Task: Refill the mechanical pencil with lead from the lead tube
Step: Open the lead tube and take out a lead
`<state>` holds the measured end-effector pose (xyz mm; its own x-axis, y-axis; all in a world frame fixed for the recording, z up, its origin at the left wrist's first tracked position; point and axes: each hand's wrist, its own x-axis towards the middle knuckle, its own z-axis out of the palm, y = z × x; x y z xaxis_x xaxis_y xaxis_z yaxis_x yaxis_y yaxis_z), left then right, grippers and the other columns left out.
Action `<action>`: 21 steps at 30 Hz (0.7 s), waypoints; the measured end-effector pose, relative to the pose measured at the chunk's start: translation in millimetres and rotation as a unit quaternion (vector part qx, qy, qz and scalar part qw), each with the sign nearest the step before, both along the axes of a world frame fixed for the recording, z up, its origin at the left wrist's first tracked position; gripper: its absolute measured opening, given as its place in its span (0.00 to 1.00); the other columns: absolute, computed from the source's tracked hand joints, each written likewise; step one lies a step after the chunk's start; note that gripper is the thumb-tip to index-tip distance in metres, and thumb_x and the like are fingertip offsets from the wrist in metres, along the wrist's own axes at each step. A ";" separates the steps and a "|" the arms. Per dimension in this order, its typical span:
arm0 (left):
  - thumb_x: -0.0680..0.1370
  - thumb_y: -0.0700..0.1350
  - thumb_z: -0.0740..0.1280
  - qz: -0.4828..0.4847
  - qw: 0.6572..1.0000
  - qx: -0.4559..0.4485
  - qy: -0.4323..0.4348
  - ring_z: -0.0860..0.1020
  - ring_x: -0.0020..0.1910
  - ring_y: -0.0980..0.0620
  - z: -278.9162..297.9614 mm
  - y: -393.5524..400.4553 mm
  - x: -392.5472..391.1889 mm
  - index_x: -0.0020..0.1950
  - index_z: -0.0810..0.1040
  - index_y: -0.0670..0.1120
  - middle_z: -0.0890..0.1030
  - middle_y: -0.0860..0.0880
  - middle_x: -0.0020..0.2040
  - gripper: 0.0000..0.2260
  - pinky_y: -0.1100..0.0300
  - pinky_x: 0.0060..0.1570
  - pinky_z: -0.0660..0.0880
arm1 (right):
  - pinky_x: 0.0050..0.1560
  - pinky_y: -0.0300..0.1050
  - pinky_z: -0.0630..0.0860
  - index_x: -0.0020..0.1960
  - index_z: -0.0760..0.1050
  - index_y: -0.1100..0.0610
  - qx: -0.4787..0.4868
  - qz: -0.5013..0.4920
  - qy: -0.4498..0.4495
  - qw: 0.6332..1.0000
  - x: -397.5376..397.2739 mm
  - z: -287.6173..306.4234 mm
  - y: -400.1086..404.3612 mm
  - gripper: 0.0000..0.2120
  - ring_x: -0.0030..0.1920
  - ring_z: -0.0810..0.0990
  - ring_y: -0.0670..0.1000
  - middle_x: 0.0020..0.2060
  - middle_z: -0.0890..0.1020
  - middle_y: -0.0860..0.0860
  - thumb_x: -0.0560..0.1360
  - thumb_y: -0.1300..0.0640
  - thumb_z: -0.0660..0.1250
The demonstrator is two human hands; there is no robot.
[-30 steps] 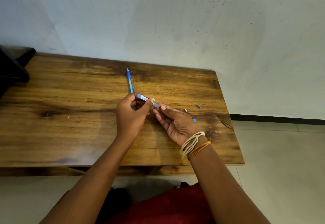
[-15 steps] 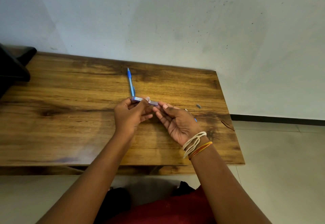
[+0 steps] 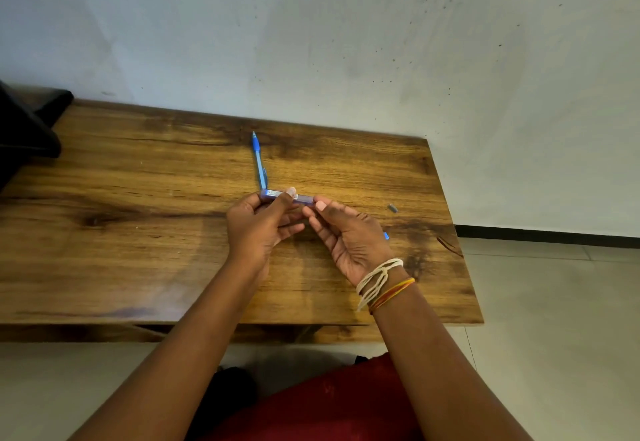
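A blue mechanical pencil lies on the wooden table, its tip pointing away from me. My left hand grips a flat purple lead tube just above the table, held level with the thumb on top. My right hand is palm up, and its thumb and forefinger pinch the tube's right end. Whether any lead shows there is too small to tell.
A small grey cap lies on the table to the right. A small blue piece peeks out behind my right hand. A black object stands at the table's far left. The wall is close behind the table.
The lead tube has gone from tilted, right end down, to level and sits slightly lower. Both hands shifted a little toward the pencil.
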<state>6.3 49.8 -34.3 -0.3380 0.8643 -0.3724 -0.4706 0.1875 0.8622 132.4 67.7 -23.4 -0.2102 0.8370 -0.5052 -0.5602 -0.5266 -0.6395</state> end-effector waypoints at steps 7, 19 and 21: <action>0.73 0.41 0.73 -0.006 0.999 -0.003 -0.044 0.85 0.36 0.50 1.4 0.0 -1.2 0.48 0.79 0.41 0.86 0.44 0.38 0.07 0.61 0.33 0.80 | 0.39 0.40 0.83 0.50 0.78 0.69 0.017 -0.023 -0.029 0.999 1.8 5.0 0.2 0.06 0.38 0.86 0.52 0.40 0.85 0.59 0.74 0.68 0.68; 0.75 0.40 0.69 -0.040 0.986 -0.003 -0.162 0.84 0.36 0.51 7.4 -0.9 -3.3 0.45 0.79 0.43 0.85 0.46 0.38 0.02 0.60 0.34 0.80 | 0.43 0.40 0.82 0.46 0.79 0.65 0.034 -0.082 -0.041 0.995 30.6 17.7 8.6 0.04 0.39 0.85 0.52 0.42 0.84 0.59 0.75 0.65 0.68; 0.74 0.40 0.70 -0.039 0.984 -0.007 -0.171 0.83 0.35 0.53 8.1 -0.8 -1.9 0.44 0.79 0.43 0.84 0.47 0.36 0.01 0.60 0.34 0.80 | 0.45 0.41 0.82 0.46 0.79 0.65 0.021 -0.091 -0.021 0.995 32.9 18.1 7.9 0.04 0.39 0.85 0.51 0.40 0.84 0.58 0.75 0.64 0.68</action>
